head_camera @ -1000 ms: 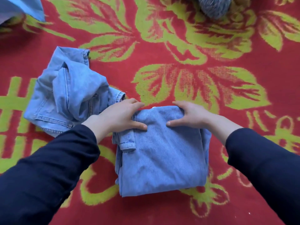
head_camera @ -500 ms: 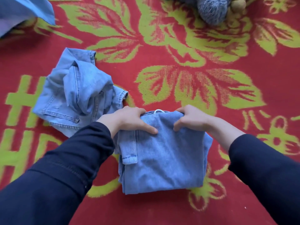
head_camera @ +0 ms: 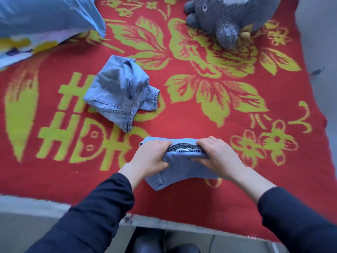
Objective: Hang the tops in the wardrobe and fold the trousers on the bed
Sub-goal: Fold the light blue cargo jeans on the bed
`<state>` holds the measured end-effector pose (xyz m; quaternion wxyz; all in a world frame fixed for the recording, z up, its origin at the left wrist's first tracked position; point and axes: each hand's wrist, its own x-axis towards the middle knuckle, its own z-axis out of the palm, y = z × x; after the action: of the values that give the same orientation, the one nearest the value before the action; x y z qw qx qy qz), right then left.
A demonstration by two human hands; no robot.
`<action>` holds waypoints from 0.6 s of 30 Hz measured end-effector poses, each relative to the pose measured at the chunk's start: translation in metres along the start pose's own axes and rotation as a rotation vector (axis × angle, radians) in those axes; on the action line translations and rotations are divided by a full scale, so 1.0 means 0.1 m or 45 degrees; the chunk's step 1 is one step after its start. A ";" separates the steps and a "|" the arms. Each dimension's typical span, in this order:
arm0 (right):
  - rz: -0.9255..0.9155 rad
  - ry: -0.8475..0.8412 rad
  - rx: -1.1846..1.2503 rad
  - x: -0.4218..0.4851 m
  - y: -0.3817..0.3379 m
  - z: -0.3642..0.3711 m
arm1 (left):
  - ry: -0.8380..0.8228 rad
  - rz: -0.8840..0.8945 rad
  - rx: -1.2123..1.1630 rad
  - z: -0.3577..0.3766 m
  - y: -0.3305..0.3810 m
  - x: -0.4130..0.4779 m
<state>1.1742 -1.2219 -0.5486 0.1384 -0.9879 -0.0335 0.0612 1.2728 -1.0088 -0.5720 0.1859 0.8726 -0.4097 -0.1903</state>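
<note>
- Blur softens the bed's near edge, and the frame top cuts off the grey plush toy [head_camera: 228,19] and the blue pillow [head_camera: 45,15].
- Folded trousers [head_camera: 184,170] sit near the front of the red blanket [head_camera: 200,121], long axis left to right, with stacked layers showing along the far edge between the hands.
- Left hand [head_camera: 151,159] and right hand [head_camera: 217,157] each grip one end, fingers curled over that edge and hiding the corners.
- Crumpled jeans [head_camera: 120,94] lie apart, further back to the left.

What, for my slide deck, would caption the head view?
Left hand and right hand grip folded jeans over a red blanket; crumpled jeans lie beyond.
</note>
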 end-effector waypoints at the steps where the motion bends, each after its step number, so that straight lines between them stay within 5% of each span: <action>1: -0.038 0.041 -0.038 -0.10 -0.13 -0.05 | 0.055 -0.026 -0.018 -0.01 0.05 -0.20; 8: -0.317 0.064 -0.043 -0.84 -1.25 -0.35 | 0.354 -0.253 0.036 -0.09 0.55 -1.98; 18: -0.780 -0.202 0.083 -1.79 -3.55 -0.09 | 0.312 -0.930 0.030 -0.09 1.05 -4.97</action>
<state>0.9803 -0.8983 -0.4215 0.1791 -0.9191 -0.3380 0.0945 0.9152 -0.6800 -0.4246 0.1436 0.9794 -0.0488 -0.1336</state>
